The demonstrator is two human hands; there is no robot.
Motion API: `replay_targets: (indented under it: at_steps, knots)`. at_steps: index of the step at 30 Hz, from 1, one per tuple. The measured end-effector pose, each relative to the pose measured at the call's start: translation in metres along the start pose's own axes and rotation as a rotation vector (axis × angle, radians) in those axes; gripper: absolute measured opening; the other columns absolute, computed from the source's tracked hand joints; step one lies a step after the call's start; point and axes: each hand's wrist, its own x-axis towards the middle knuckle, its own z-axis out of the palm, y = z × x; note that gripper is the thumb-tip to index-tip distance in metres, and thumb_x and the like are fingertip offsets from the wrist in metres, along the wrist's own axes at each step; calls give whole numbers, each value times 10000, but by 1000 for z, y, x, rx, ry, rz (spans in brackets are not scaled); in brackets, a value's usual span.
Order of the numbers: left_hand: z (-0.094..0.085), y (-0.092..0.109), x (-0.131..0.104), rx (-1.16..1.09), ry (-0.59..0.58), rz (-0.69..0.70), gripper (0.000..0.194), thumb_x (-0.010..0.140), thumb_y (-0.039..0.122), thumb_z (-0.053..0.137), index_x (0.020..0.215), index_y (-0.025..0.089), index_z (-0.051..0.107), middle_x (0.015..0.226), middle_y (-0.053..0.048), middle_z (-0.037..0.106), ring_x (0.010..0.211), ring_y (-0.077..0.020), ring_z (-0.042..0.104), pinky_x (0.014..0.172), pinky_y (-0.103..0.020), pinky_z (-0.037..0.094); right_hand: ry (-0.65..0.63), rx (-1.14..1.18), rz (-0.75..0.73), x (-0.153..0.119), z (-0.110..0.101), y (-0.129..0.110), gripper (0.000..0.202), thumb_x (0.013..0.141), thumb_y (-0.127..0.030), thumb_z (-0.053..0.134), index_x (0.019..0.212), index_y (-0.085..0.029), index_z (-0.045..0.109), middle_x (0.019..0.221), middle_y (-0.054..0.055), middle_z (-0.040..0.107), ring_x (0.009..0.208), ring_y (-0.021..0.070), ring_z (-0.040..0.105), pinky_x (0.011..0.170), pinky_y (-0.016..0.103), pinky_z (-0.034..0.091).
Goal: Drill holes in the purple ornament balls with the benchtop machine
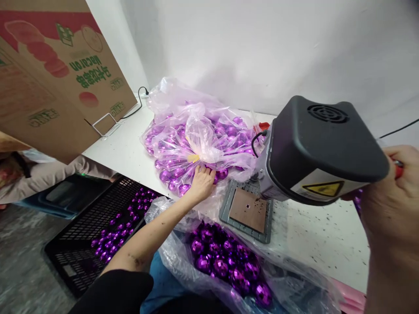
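Note:
My left hand (203,182) reaches to the front of a clear plastic bag (203,135) full of shiny purple faceted baubles. Its fingers curl around a bauble (215,178) at the bag's torn opening; the fingertips are partly hidden. My right hand (394,196) is closed round a red-tipped handle (398,169) on the far side of a black bench machine (330,144) with a vent and a yellow warning label. Beneath the machine head, a brown board (248,210) with a small hole lies on the grey metal base (268,231).
Near my lap, an open plastic bag (176,253) holds more baubles. A black crate (65,248) on the floor at left contains smaller purple pieces. A cardboard box (62,87) stands at the left, beside another person's sleeve (36,181). Dark shavings speckle the white table (314,235).

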Motion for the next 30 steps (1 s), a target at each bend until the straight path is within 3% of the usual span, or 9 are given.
replay_targets:
  at_steps: [3, 6, 8, 11, 15, 18, 21, 26, 30]
  knots:
    - [-15, 5, -11, -212, 109, -46, 459, 806, 310, 779, 1208, 176, 604, 1136, -125, 653, 1109, -326, 599, 1025, -525, 436, -17, 63, 107, 3, -1, -3, 302, 863, -448, 637, 821, -149, 635, 451, -42, 449, 379, 85, 457, 381, 195, 329]
    - [-37, 20, -37, -694, 197, -152, 480, 893, 464, 679, 1301, 233, 573, 1200, -95, 639, 1054, -251, 631, 937, -418, 521, -4, 83, 68, 5, 1, -5, 320, 849, -462, 645, 793, -147, 634, 441, -47, 434, 372, 80, 453, 386, 194, 351]
    - [-45, 35, -55, -1105, 52, -235, 509, 925, 508, 613, 1365, 262, 540, 1169, -87, 653, 956, -224, 675, 812, -372, 568, 10, 104, 57, 6, 4, -8, 313, 849, -449, 637, 780, -144, 628, 446, -50, 430, 367, 76, 449, 379, 191, 343]
    - [-39, 56, -73, -1591, -260, -356, 583, 932, 561, 560, 1429, 263, 501, 1079, -105, 686, 852, -234, 709, 670, -353, 570, 26, 115, 50, 5, 6, -10, 321, 861, -455, 621, 775, -146, 608, 451, -45, 440, 368, 79, 454, 368, 189, 319]
    - [-19, 66, -76, -1893, -347, -503, 682, 887, 637, 606, 1452, 271, 495, 1115, -132, 713, 798, -202, 692, 614, -288, 509, -15, 131, 41, 2, 3, -11, 385, 884, -540, 593, 810, -162, 581, 468, -48, 455, 390, 90, 481, 374, 195, 338]
    - [-9, 65, -71, -1877, -341, -585, 670, 801, 573, 754, 1348, 220, 596, 1077, -117, 724, 816, -170, 666, 631, -232, 468, -72, 190, 33, 0, 1, -12, 431, 895, -596, 561, 814, -173, 550, 486, -58, 456, 392, 81, 477, 366, 190, 337]
    - [-1, 64, -66, -1652, -251, -561, 512, 748, 519, 812, 1084, 145, 717, 975, -82, 718, 827, -162, 635, 682, -231, 462, -101, 227, 32, 0, 1, -13, 428, 902, -600, 549, 812, -183, 525, 479, -69, 445, 381, 80, 459, 354, 195, 320]
    - [15, 69, -56, -1111, -51, -297, 449, 759, 445, 805, 1117, 201, 688, 1052, -39, 680, 992, -214, 624, 916, -341, 489, -101, 242, 53, 0, 2, -13, 384, 915, -555, 549, 813, -188, 508, 452, -81, 433, 358, 80, 446, 356, 199, 301]
    - [31, 76, -48, -852, -5, -56, 569, 754, 341, 832, 1261, 233, 597, 1214, -62, 631, 1142, -251, 602, 1015, -406, 474, -106, 238, 61, 1, 2, -13, 380, 916, -546, 555, 805, -187, 497, 469, -78, 450, 358, 71, 451, 360, 191, 300]
